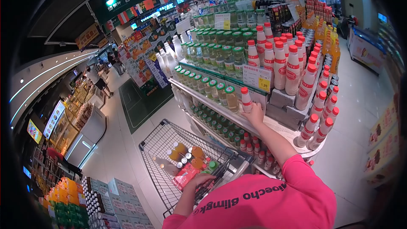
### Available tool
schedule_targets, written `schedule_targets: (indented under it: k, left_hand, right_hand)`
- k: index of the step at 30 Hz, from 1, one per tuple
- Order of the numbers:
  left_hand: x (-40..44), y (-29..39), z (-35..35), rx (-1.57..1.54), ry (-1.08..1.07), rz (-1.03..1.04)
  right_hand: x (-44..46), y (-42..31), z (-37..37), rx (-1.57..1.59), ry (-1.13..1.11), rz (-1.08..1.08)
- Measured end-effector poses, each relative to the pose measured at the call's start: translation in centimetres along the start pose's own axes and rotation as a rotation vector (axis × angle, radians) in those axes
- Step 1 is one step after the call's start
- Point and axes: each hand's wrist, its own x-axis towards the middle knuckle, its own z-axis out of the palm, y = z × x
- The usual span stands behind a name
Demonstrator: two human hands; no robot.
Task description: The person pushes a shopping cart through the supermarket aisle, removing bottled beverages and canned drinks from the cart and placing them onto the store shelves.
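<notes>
Red-capped white bottle (pixel 246 100) stands upright at the centre of the frame, just right of a row of clear glass jars (pixel 231 97) with green lids, at the edge of the display shelf (pixel 203 97). In the head view, our right hand (pixel 254 113) has its fingers closed around the bottle's smooth lower body, leaving the shoulder and ridged cap uncovered. Our left hand (pixel 201 180) is low in the centre, over the near part of the wire shopping cart (pixel 154 152), beside a glossy red package (pixel 185 174); its fingers are partly curled, and we cannot tell whether they grip anything. Inside the metal mesh we see rounded orange bottles (pixel 197 152) and a green-capped bottle (pixel 212 166). Right of centre, more slender white bottles (pixel 292 72) with red caps stand tightly grouped, some on grey blocks (pixel 284 101), behind a flat price card (pixel 257 77). Our pink sleeve (pixel 299 171) looks soft and matte, and pale, shiny floor tiles (pixel 339 144) spread toward the right of the frame.
</notes>
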Motion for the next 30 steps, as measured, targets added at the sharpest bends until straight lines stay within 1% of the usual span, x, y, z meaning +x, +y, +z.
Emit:
schedule_targets:
  k: [4,7,12,15,16,19,20,23,26,29,30]
  left_hand:
    - [0.8,-0.4,-0.5,0.010,-0.019,-0.037]
    - [1.2,-0.8,-0.7,-0.022,-0.020,-0.042]
    - [1.1,-0.6,-0.7,-0.004,0.000,-0.057]
    - [1.6,-0.9,-1.2,0.064,-0.044,-0.001]
    - [-0.8,1.2,0.1,0.177,0.011,0.063]
    - [-1.0,0.8,-0.5,0.260,0.080,0.179]
    - [-0.6,0.2,-1.2,0.253,0.056,0.195]
    - [-3.7,1.4,0.2,0.259,0.150,0.206]
    - [-5.4,1.3,0.7,0.474,0.220,0.198]
    - [-5.0,-1.1,1.5,0.823,0.440,0.391]
    - [-5.1,-1.0,1.7,0.786,0.384,0.344]
  right_hand:
    - [0.0,0.2,0.1,-0.001,-0.042,0.056]
    - [0.3,1.1,1.0,-0.025,-0.003,-0.013]
    - [0.1,1.1,0.8,-0.002,-0.039,0.005]
    - [0.3,1.9,0.7,-0.007,-0.085,0.012]
    - [0.3,2.2,0.5,-0.005,-0.100,0.013]
    - [-0.4,2.2,-0.2,0.016,-0.069,0.094]
    - [-0.6,2.1,-0.5,0.016,-0.087,0.118]
    - [-3.3,0.3,-2.3,0.007,0.110,0.019]
    - [-5.5,-0.3,-3.2,0.068,0.185,-0.302]
    - [-8.1,-3.6,-4.4,0.256,-0.038,-0.520]
    - [-8.8,-5.5,-4.9,0.351,-0.156,-0.507]
